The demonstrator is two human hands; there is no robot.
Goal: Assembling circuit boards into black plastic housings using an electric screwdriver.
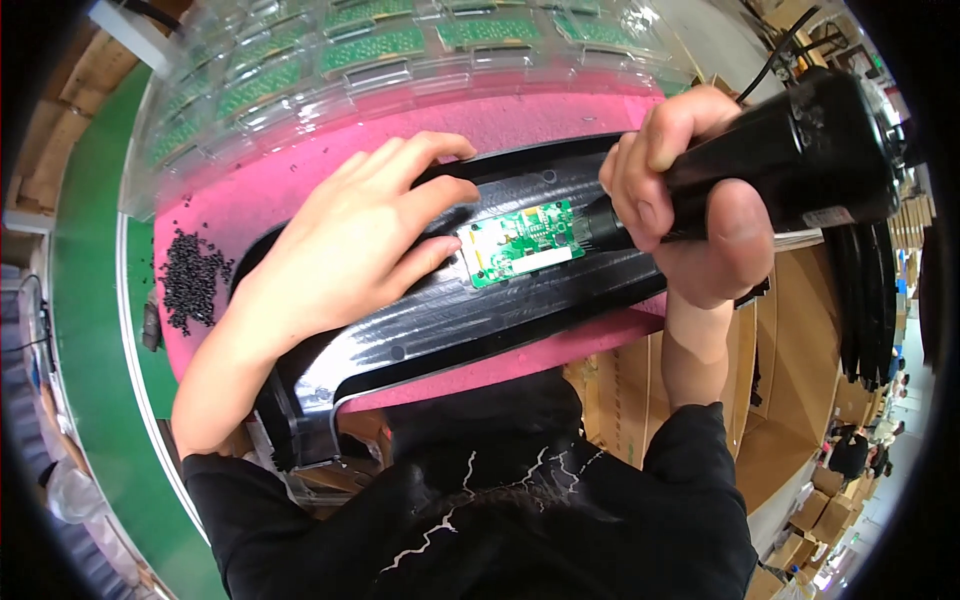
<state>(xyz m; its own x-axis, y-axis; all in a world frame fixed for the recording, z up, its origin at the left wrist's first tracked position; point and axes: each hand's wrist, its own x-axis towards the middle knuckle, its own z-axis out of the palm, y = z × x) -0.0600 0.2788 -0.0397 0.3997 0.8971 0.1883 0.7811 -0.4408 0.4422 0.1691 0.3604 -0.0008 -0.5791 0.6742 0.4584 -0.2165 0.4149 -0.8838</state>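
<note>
pink mat [270, 170] partly hidden by black housing [420, 325], tip of tool [785, 160] indistinct

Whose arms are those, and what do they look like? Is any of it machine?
No machine: they're a person's arms. The left hand and right hand show five-fingered shapes without gloves or cables. Both forearms are bare up to short black sleeves, part of a black top with pale, jagged, lightning-like lines.
</note>
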